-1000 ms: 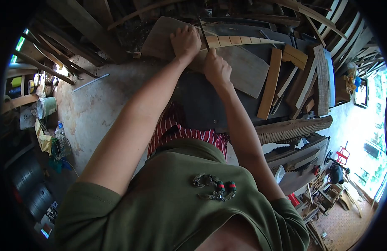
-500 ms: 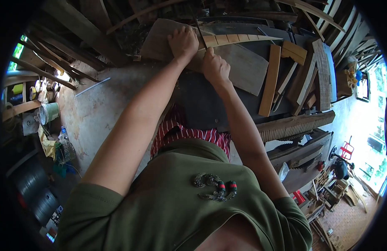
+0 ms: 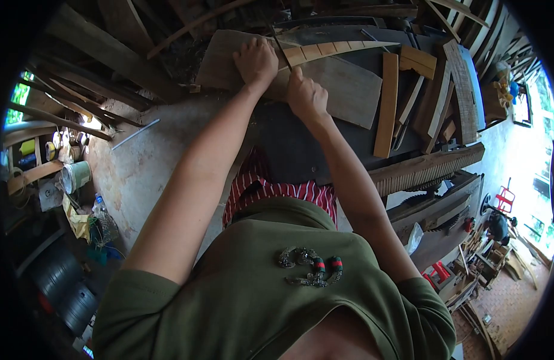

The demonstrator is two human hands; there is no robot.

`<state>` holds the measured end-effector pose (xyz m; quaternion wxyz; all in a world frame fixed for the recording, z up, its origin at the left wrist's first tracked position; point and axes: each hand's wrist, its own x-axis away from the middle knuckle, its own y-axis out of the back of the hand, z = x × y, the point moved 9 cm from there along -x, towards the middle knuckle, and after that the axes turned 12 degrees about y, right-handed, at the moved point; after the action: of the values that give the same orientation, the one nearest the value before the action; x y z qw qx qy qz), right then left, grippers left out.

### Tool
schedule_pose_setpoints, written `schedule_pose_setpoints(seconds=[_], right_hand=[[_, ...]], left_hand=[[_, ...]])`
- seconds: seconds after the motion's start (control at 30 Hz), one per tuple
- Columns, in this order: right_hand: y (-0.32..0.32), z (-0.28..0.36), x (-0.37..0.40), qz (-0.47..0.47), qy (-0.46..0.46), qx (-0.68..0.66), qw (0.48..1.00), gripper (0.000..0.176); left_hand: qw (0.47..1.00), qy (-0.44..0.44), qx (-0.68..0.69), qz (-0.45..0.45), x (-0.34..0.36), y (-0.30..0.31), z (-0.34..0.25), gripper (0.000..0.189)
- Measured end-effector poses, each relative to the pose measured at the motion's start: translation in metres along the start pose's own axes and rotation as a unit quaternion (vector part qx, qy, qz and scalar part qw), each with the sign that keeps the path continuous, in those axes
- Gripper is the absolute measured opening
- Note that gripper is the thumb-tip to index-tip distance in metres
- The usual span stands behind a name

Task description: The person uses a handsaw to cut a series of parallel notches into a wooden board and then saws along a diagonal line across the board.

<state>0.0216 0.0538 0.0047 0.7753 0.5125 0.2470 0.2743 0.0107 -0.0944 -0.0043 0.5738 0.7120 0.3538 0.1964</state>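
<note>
My left hand (image 3: pixel 256 62) presses down on a wide grey-brown board (image 3: pixel 349 90), its fingers bent over the near end of a pale curved wooden strip (image 3: pixel 331 49). Several dark cross lines run over that strip, which tapers to the right. In my closed right hand (image 3: pixel 307 97) is a saw, its grip mostly covered by my fingers. The narrow dark saw blade (image 3: pixel 279 45) slants up and away across the strip, just right of my left hand. Where the strip's left end lies under the hand is hidden.
Under the board lies a dark worktop (image 3: pixel 283 144). Loose wooden pieces, among them an orange-brown plank (image 3: pixel 387 105), lie to the right. A toothed circular blade (image 3: pixel 448 222) shows low on the right. Timber leans at left, near a bucket (image 3: pixel 76 176).
The whole view has shifted and turned slightly. My right hand and the saw have moved only a little against the strip; my left hand stays on the wood.
</note>
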Motion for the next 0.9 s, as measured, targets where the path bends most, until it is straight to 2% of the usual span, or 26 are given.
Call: schedule_pose_setpoints(seconds=[0.17, 0.27, 0.33, 0.47, 0.53, 0.63, 0.67, 0.73, 0.83, 0.9], right_hand=[[0.0, -0.005, 0.046, 0.072, -0.042, 0.013, 0.996, 0.01], [-0.004, -0.004, 0.018, 0.058, -0.03, 0.005, 0.998, 0.011], [-0.005, 0.001, -0.01, -0.003, 0.012, -0.016, 1.0, 0.012], [-0.003, -0.001, 0.006, 0.009, 0.014, -0.006, 1.0, 0.013], [-0.002, -0.006, 0.038, 0.056, -0.021, 0.01, 0.998, 0.012], [-0.001, -0.003, 0.045, 0.075, -0.033, 0.008, 0.997, 0.013], [-0.004, -0.004, 0.039, 0.075, -0.034, 0.007, 0.997, 0.013], [-0.003, -0.002, 0.006, 0.011, -0.003, -0.002, 1.0, 0.016], [-0.008, 0.001, -0.013, 0.0, 0.014, -0.01, 1.0, 0.016], [-0.006, -0.003, 0.005, 0.009, 0.002, -0.006, 1.0, 0.015]], left_hand=[[1.0, 0.006, -0.012, -0.008, -0.001, -0.001, 0.002, 0.028], [1.0, -0.002, -0.008, -0.004, 0.0, 0.0, 0.001, 0.028], [1.0, -0.003, -0.009, -0.008, -0.001, -0.001, 0.002, 0.028], [1.0, 0.004, -0.018, -0.007, 0.0, 0.0, 0.001, 0.028], [1.0, 0.005, -0.018, -0.005, -0.001, -0.002, 0.001, 0.028], [1.0, 0.007, -0.016, -0.005, -0.001, -0.003, 0.003, 0.028], [1.0, 0.005, -0.013, -0.009, 0.0, -0.002, 0.002, 0.028], [1.0, 0.003, -0.013, -0.004, -0.001, -0.001, 0.001, 0.028], [1.0, 0.003, -0.015, -0.001, 0.001, -0.001, 0.002, 0.028], [1.0, 0.003, -0.015, -0.005, -0.001, 0.0, 0.001, 0.028]])
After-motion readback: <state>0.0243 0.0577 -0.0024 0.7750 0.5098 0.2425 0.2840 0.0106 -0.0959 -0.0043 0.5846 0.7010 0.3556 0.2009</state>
